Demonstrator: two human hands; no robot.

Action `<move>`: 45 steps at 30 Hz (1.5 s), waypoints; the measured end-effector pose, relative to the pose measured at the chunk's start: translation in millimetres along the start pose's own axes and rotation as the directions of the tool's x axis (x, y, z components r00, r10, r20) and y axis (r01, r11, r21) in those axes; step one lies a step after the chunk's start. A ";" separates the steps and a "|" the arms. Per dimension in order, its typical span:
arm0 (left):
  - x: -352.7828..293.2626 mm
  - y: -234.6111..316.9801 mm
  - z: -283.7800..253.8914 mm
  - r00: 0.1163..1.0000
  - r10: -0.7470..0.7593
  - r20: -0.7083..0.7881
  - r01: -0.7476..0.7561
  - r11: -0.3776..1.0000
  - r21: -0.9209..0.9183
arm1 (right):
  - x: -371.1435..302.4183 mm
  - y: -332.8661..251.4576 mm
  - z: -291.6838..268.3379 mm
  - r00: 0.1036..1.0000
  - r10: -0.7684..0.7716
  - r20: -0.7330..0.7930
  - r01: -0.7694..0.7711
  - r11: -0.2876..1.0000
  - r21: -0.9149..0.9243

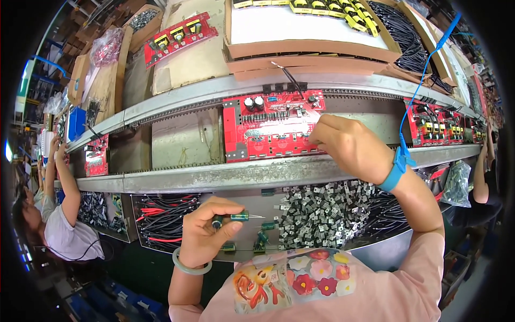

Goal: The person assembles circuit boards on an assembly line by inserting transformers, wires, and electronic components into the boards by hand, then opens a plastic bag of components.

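Note:
My left hand (pixel 206 228) is closed, pinching a green cylindrical capacitor (pixel 240 216) whose thin leads point right. A second capacitor (pixel 217 221) sits tucked in the same fingers. Over the right end of a red circuit board (pixel 236 131) on the rail track is my right hand (pixel 351 145). Its fingers are pressed together at the board's surface; whatever they hold, if anything, is hidden. The board carries two white-topped capacitors (pixel 254 103), a row of small parts and black-and-white wires (pixel 289 78). More green capacitors (pixel 262 236) lie on the tray below my left hand.
A blue cord (pixel 424 75) runs up from my wrist strap (pixel 396 169). Loose three-legged components (pixel 324 214) and red-and-black cables (pixel 166 217) fill bins in front. Yellow-topped parts (pixel 332 8) lie in a carton (pixel 316 51) behind. Other boards (pixel 437 126) share the track; co-workers (pixel 67 214) flank me.

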State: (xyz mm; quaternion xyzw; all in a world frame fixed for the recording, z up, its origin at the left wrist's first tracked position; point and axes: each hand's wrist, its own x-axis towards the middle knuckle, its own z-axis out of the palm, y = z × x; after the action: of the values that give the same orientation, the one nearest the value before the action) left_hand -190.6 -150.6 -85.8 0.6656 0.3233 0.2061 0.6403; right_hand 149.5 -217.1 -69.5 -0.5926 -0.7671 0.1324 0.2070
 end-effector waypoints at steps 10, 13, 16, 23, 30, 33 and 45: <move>15.3 3.1 7.0 0.999 0.044 -0.017 -0.044 0.999 -0.030 | 5.3 5.5 5.0 0.998 -0.055 -0.031 0.053 0.997 -0.059; 16.8 7.5 8.8 0.999 0.021 -0.048 -0.024 0.997 -0.078 | 8.8 5.8 3.5 0.997 -0.081 0.005 0.081 0.994 -0.073; 18.3 3.0 8.1 0.998 0.011 -0.056 -0.014 0.998 -0.066 | 7.6 8.0 9.3 0.997 -0.070 0.031 0.072 0.995 -0.062; 29.0 8.5 13.1 0.986 -0.068 -0.153 0.044 0.987 -0.156 | 5.1 9.8 12.3 0.999 -0.037 0.019 0.038 0.999 -0.033; 81.6 17.0 26.5 0.940 0.336 -0.057 -0.268 0.833 0.485 | 1.0 2.3 11.6 0.985 -0.046 -0.165 0.051 0.998 0.024; 105.9 12.5 27.4 0.879 0.475 0.052 -0.403 0.678 0.615 | -6.9 -7.9 0.4 0.968 0.139 -0.208 -0.130 0.990 0.059; 130.1 11.5 37.2 0.891 0.423 0.164 -0.405 0.578 0.708 | -32.9 3.4 -4.9 0.948 0.225 -0.224 -0.213 0.974 0.079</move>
State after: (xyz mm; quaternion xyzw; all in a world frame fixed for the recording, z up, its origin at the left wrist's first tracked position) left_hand -71.3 -86.7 -96.1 0.9176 0.2210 0.2117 0.2537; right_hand 161.7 -248.1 -72.0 -0.6797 -0.6634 0.1050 0.2947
